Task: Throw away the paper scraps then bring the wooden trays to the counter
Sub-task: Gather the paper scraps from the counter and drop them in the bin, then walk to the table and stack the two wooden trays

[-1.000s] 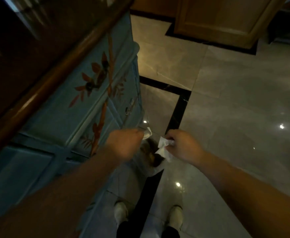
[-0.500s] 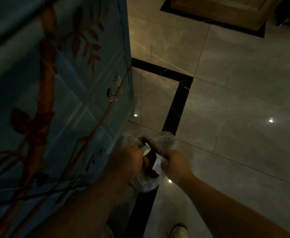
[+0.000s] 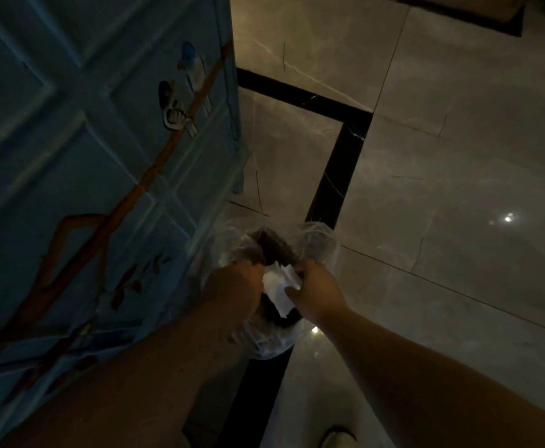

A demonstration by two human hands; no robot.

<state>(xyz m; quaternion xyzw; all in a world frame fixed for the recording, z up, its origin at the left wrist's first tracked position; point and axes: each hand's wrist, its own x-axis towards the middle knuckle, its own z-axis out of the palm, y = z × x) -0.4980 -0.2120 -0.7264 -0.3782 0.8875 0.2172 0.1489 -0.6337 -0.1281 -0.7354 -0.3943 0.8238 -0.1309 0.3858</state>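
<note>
White paper scraps (image 3: 277,286) sit between my two hands, right over the mouth of a small trash bin (image 3: 316,244) lined with a clear plastic bag. My left hand (image 3: 235,292) is closed at the scraps' left edge. At their right edge, my right hand (image 3: 316,292) pinches them. Dark rubbish shows inside the bin behind the paper. No wooden tray is in view.
A tall blue painted cabinet (image 3: 103,156) with a branch-and-bird design stands close on the left, touching the bin's bag. The floor is glossy grey tile (image 3: 442,189) with a black inlay strip (image 3: 335,176). My shoe (image 3: 337,438) shows at the bottom.
I have bent down closer to the bin. Both hands have dropped from above the bin to its mouth and drawn together, with the scraps now bunched between them.
</note>
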